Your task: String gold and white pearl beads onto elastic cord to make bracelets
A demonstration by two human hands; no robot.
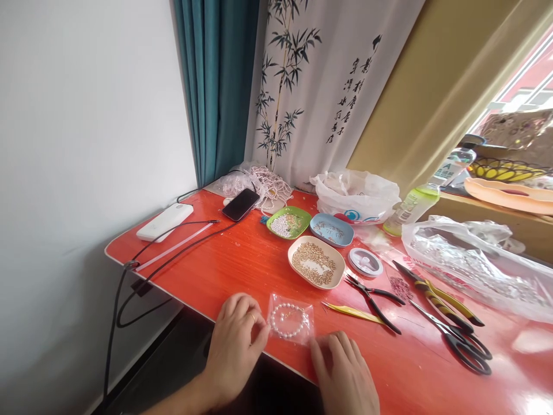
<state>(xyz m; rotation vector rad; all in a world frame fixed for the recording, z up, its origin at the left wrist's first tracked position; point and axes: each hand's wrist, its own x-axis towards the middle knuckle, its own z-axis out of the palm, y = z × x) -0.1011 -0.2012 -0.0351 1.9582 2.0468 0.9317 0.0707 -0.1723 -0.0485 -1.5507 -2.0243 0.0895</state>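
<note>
The loosely curled left hand (pixel 237 334) meets the left edge of the clear, square plastic packet (pixel 307 331) containing a round, white-beaded bracelet (pixel 287 335), and the half-curled right hand (pixel 345 363) its near right corner, apparently steadying it on the glossy red surface (pixel 224 259), though whether either pinches it I cannot tell.

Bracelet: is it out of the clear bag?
No, the bracelet lies inside the clear bag, between the left hand and right hand.

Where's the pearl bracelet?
In the head view it's low down, just right of the middle: the bracelet is in a clear bag on the red table, between the left hand and the right hand.
</note>
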